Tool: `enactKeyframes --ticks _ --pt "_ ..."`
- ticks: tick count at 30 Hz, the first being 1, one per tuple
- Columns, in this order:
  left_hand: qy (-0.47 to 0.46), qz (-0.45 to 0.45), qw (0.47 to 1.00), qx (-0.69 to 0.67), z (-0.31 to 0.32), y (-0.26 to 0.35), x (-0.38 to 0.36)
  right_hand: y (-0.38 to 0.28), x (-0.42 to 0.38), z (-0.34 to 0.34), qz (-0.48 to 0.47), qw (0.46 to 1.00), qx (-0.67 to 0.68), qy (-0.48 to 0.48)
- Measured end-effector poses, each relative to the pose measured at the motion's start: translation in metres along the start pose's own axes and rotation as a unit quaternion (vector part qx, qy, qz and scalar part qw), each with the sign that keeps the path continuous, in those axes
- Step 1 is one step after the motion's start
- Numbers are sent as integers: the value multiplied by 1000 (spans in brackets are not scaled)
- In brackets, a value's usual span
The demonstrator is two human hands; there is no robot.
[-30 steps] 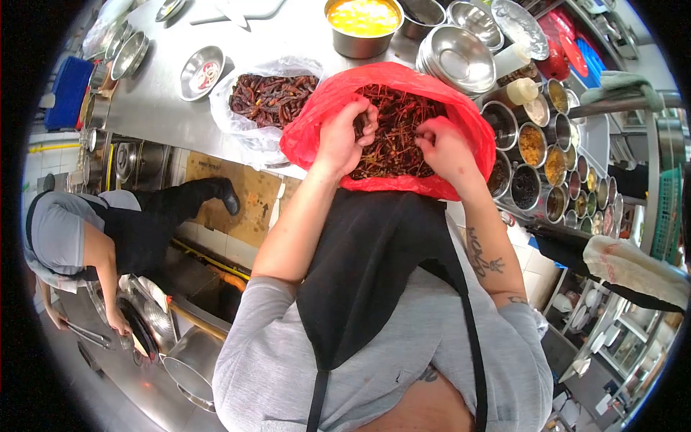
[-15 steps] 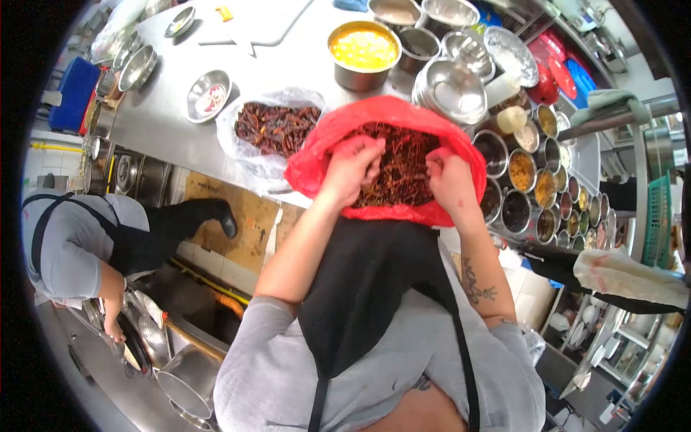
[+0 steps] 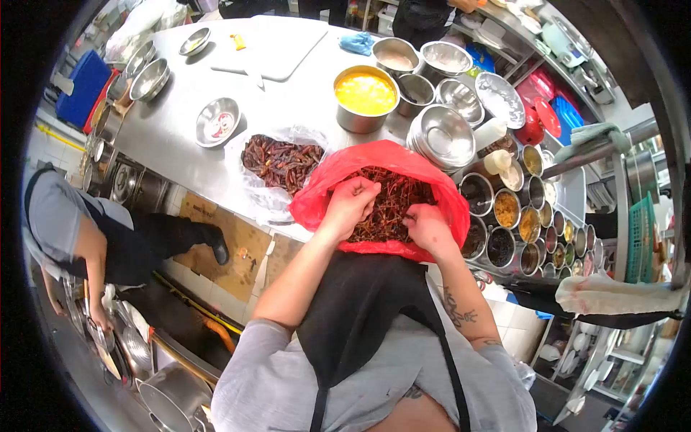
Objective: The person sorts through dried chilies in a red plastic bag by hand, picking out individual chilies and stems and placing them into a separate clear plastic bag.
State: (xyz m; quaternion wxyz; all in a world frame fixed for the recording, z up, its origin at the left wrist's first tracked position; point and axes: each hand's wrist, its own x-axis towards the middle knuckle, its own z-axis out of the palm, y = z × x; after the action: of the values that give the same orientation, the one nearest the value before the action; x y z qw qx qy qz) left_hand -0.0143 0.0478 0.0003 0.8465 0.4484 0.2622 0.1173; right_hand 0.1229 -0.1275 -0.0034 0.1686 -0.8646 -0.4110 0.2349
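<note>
A red plastic bag (image 3: 450,209) stands open at the table's near edge, filled with thin, dark reddish-brown dried pieces and stems (image 3: 392,194). My left hand (image 3: 351,207) is over the left part of the bag's mouth, its fingers curled and pinched together. Opposite it, my right hand (image 3: 430,229) reaches in at the near right side with thumb and fingers closed. Whatever either hand pinches is too small to make out. Just left of the red bag, a clear plastic bag (image 3: 260,200) holds whole dried chilies (image 3: 281,163).
Beyond the bags are a pot of yellow liquid (image 3: 366,93), stacked metal bowls (image 3: 445,137) and a white cutting board (image 3: 281,50). Containers of ingredients (image 3: 507,209) crowd the right. A small bowl (image 3: 217,122) lies left. A co-worker (image 3: 72,223) bends over pans at lower left.
The view has tilted, so the table sits lower in the picture. My right hand has moved inward, closer to my left. The co-worker's arms have shifted over the pans.
</note>
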Motion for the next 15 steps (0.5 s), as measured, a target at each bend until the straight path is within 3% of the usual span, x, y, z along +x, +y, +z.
enactKeyframes --ticks 3,4,7,11,15 --pt "-10 1 1000 11 5 -1 0 -12 -1 -9 2 992 87 92" --pt "-14 0 1000 22 7 -1 -1 -25 -2 -20 -1 992 95 82" --pt "-18 7 998 58 15 3 -3 -35 0 -15 -107 971 188 103" --pt "-21 39 993 105 10 0 -1 -57 0 -22 -89 973 197 75" --pt "-68 44 997 21 11 1 -6 -56 7 -21 -46 982 177 53"
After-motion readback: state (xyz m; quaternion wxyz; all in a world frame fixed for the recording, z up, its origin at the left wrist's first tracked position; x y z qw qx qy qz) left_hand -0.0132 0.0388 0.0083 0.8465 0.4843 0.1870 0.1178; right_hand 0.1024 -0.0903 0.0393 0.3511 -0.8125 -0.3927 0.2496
